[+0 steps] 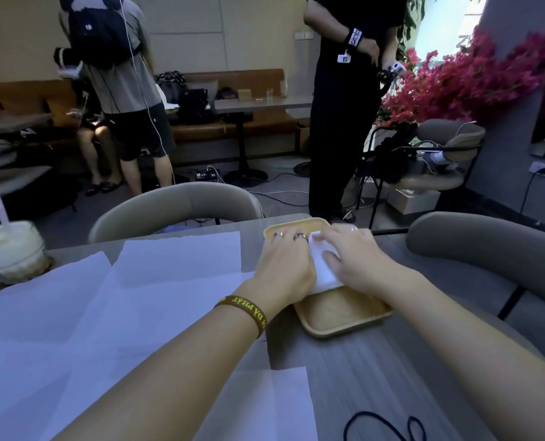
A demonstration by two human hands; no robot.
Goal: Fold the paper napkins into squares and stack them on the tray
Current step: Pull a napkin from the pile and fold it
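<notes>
Left hand (284, 265) and right hand (354, 259) both lie with fairly straight fingers on the folded napkin (323, 268). The left covers its left edge and the right spreads over its right side, pressing rather than gripping as far as shows; the left thumb is hidden. This white pad sits on the far half of the wooden tray (338, 313), whose near half is bare. Thin paper like this should be very light, soft and easy to tear or crease crooked, and a folded square tends to spring open. It is best pressed flat along the fold and lifted by pinching opposite edges, not dragged. Several unfolded napkins (169, 281) overlap on the left and near parts of the grey wood-grain desk (392, 377), which looks smooth, so sheets may slide. A cup (10, 249) holding an iced drink stands at the far left, just beside the sheets, a likely spill risk. A black cord (360, 413) lies near right. Beyond are padded chairs (175, 202), standing people (344, 122) and pink flowers (471, 74).
</notes>
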